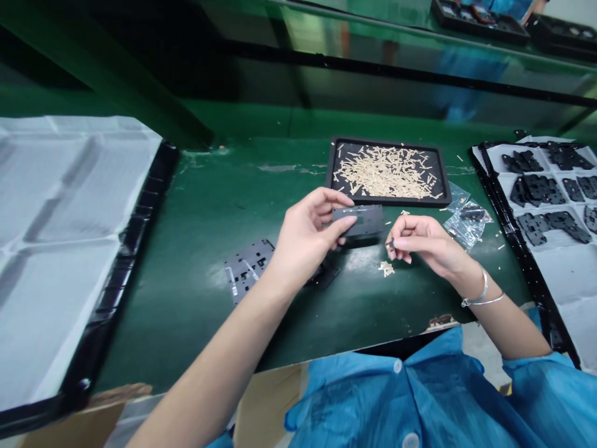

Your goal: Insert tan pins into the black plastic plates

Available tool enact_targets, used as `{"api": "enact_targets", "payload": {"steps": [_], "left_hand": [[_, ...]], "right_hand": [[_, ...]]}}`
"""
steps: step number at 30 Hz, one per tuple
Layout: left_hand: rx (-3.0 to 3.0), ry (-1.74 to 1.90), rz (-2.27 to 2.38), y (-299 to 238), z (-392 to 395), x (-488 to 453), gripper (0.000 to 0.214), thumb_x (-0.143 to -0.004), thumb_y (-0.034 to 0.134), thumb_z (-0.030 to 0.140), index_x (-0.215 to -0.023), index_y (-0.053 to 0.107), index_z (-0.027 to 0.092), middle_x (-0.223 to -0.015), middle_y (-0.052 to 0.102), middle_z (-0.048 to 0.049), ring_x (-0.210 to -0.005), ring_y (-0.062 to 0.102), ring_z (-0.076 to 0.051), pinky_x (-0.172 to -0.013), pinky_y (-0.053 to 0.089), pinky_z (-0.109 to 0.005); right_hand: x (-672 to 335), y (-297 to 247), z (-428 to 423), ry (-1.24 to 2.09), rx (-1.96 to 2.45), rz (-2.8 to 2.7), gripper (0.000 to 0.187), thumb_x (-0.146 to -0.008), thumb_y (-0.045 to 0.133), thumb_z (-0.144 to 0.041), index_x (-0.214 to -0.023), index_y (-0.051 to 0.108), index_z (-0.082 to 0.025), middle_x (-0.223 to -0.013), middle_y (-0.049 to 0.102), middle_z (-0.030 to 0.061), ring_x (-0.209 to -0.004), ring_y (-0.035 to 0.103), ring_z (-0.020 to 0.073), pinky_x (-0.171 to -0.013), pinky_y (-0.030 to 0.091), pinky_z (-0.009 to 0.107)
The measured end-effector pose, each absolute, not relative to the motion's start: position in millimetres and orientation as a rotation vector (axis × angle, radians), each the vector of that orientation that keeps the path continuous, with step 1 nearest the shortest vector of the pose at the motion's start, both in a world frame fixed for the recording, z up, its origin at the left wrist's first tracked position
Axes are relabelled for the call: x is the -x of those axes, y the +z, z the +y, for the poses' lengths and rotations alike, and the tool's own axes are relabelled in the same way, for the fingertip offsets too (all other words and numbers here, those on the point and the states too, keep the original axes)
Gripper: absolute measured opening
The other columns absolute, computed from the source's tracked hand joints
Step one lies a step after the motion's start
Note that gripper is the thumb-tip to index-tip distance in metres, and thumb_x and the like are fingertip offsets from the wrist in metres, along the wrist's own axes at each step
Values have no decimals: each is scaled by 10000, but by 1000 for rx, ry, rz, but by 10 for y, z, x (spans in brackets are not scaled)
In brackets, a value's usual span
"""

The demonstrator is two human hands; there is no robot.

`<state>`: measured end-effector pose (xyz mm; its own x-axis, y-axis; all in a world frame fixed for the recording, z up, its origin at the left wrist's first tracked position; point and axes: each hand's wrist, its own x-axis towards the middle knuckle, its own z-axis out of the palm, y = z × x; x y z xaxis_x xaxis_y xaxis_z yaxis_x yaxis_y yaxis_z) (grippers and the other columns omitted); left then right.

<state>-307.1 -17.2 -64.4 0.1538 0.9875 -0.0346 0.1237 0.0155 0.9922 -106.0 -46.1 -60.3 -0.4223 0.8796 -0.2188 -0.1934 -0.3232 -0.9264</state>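
My left hand (319, 224) grips a flat dark grey plastic plate (366, 223) by its left end, thumb on the near face, held above the green table. Just right of it, my right hand (420, 242) pinches a tiny dark piece (390, 244) between thumb and fingertips; its exact kind is too small to tell. Under the right hand lies a small pile of pale strips (387, 268). Several dark plastic plates (247, 267) with cutouts and silvery strips rest on the table, partly hidden behind my left forearm.
A black tray (332, 177) full of pale strips stands beyond my hands. Clear plastic bags (467, 224) lie right of it. At far right, a lined tray (569, 267) carries groups of black parts (536, 188). A white-lined tray (69, 236) is at left; a green post (177, 118) rises behind.
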Motion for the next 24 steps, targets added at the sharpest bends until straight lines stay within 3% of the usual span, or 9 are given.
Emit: {"api": "enact_targets", "payload": {"steps": [3, 6, 9, 16, 21, 24], "left_hand": [[-1175, 1015, 1004, -641, -238, 2991, 387, -668, 753, 240, -1006, 573, 185, -781, 640, -1, -566, 598, -126, -427, 431, -202], [-1200, 998, 1006, -652, -315, 2929, 366, -654, 766, 207, -974, 593, 168, -826, 671, -14, -704, 639, -133, -585, 513, -208], [-1259, 1009, 1057, -637, -373, 2898, 314, -656, 765, 187, -921, 600, 161, -864, 694, -20, -805, 648, -130, -700, 497, -202], [-1215, 969, 1030, -590, -415, 2875, 433, -651, 767, 200, -1005, 519, 192, -714, 658, 32, -647, 608, -123, -634, 460, -223], [-1444, 1071, 1153, -615, -470, 2868, 287, -724, 705, 184, -974, 565, 185, -807, 660, -4, -741, 620, -137, -672, 463, -235], [-1581, 1127, 1160, -654, -492, 2870, 320, -758, 675, 167, -1059, 574, 198, -787, 628, 10, -727, 606, -131, -658, 462, -233]], "right_hand": [[1078, -577, -489, 1859, 954, -1191, 179, -712, 765, -271, -696, 628, -157, -704, 686, 20, -572, 574, 81, -494, 393, 182], [1079, -557, -504, 1789, 957, -1196, 177, -708, 767, -271, -691, 632, -157, -773, 689, 23, -591, 565, 75, -514, 413, 187], [1073, -553, -499, 1746, 985, -1196, 180, -704, 767, -273, -683, 630, -158, -734, 680, 17, -587, 561, 79, -506, 407, 189], [1084, -569, -488, 1743, 1012, -1214, 200, -705, 763, -296, -690, 613, -164, -677, 685, 25, -578, 574, 93, -501, 388, 199], [1082, -564, -486, 1727, 1045, -1237, 201, -696, 765, -310, -685, 620, -170, -685, 677, 21, -572, 562, 91, -498, 394, 206], [1080, -567, -487, 1725, 1053, -1234, 228, -682, 779, -330, -686, 619, -169, -679, 664, 19, -575, 555, 92, -497, 395, 205]]}}
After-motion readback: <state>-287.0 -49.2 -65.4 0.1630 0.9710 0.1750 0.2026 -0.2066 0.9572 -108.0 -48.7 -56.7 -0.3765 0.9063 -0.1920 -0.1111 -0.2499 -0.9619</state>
